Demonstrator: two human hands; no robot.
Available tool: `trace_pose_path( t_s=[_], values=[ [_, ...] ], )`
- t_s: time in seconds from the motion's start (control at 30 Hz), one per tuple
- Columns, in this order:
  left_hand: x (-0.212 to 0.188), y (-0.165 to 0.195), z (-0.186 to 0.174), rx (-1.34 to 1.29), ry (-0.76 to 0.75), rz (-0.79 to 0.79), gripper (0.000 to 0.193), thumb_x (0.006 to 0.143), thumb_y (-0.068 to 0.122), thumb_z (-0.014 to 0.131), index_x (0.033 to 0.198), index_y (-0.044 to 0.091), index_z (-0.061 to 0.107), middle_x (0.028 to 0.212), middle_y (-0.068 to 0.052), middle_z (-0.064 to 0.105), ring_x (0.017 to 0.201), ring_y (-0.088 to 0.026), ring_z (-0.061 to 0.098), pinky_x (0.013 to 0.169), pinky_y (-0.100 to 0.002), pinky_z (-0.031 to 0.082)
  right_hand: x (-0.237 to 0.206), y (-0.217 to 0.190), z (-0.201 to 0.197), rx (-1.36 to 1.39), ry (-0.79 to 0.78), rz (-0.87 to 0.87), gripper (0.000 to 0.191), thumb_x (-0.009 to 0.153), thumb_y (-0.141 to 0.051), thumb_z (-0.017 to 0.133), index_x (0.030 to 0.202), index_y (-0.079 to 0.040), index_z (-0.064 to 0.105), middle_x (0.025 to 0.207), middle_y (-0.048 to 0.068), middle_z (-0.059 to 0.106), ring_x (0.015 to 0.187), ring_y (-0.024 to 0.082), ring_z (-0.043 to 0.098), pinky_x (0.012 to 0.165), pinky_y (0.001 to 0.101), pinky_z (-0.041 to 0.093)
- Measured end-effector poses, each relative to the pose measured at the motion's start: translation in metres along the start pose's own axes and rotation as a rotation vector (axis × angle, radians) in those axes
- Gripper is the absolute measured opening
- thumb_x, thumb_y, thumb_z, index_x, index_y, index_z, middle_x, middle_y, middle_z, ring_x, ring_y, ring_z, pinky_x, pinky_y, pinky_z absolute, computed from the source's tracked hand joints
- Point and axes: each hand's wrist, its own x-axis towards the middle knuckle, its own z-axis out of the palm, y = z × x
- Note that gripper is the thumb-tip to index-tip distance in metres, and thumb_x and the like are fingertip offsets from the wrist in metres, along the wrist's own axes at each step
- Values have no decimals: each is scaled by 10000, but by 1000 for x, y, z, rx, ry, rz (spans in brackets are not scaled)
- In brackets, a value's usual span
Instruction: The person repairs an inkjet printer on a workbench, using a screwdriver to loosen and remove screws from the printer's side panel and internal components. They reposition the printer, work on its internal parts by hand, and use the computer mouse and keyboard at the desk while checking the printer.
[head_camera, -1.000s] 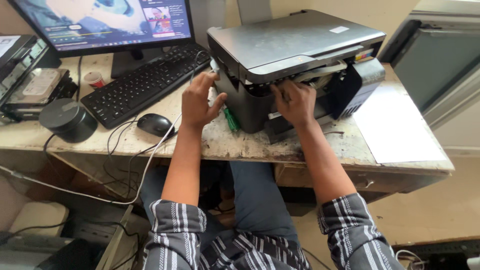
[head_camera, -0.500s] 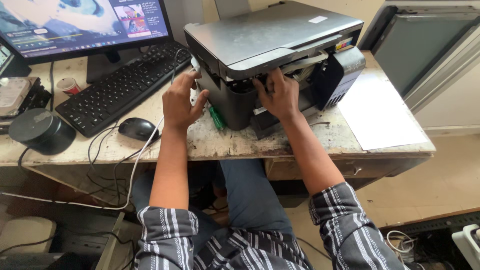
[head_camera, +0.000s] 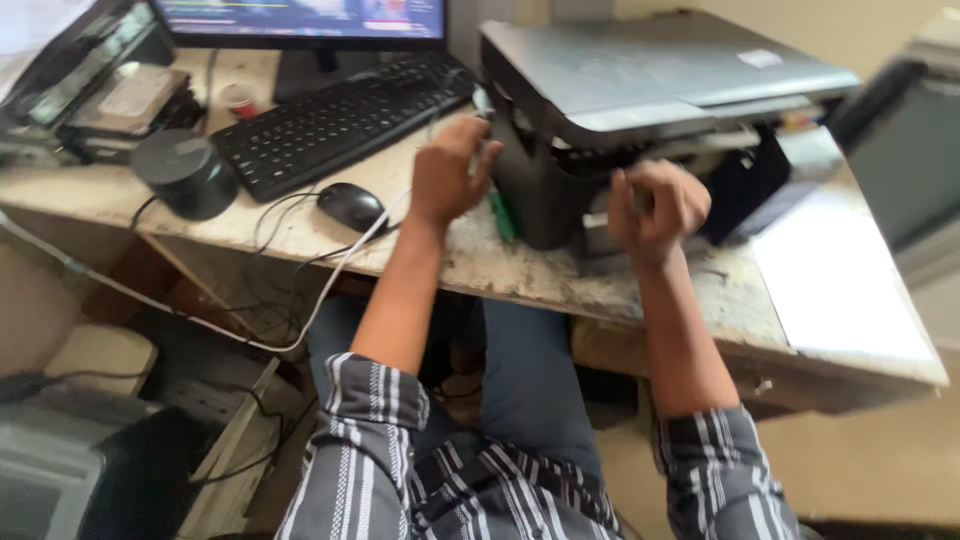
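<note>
A grey and black printer (head_camera: 650, 80) stands on the worn desk (head_camera: 480, 265) with its lid shut and its front tray area open. My left hand (head_camera: 445, 175) hovers at the printer's front left corner with its fingers loosely curled; blur hides whether it touches the casing. My right hand (head_camera: 655, 205) is just in front of the printer's open front, curled into a loose fist, and nothing shows in it. A green pen-like thing (head_camera: 502, 215) lies on the desk between my hands.
A black keyboard (head_camera: 340, 120), a mouse (head_camera: 350, 205) and a monitor (head_camera: 300, 20) sit to the left, with a round black speaker (head_camera: 185, 170) and stacked drives (head_camera: 110, 95) beyond. A white sheet (head_camera: 840, 270) lies at the right. Cables hang off the front edge.
Both hands have come back off the printer's front and curled their fingers. The view has shifted and blurred.
</note>
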Motion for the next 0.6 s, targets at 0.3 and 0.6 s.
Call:
trace_pose_path(
  t_s=[0.3, 0.6],
  values=[
    [-10, 0, -14, 24, -43, -34, 237, 1007, 283, 616, 1120, 85, 553, 1013, -131, 630, 956, -385, 647, 729, -485, 523, 27, -151, 145, 333, -511, -188, 220, 856, -177, 816, 993, -121, 654, 919, 42, 579, 906, 256, 621, 762, 393, 533],
    [-5, -11, -19, -54, 22, 3, 312, 1058, 381, 550, 1128, 77, 536, 1019, -120, 619, 918, -371, 638, 731, -489, 512, 6, -168, 259, 276, -800, 103, 559, 786, -318, 798, 1310, -217, 632, 1398, 161, 509, 1249, 383, 501, 984, 531, 441]
  ],
)
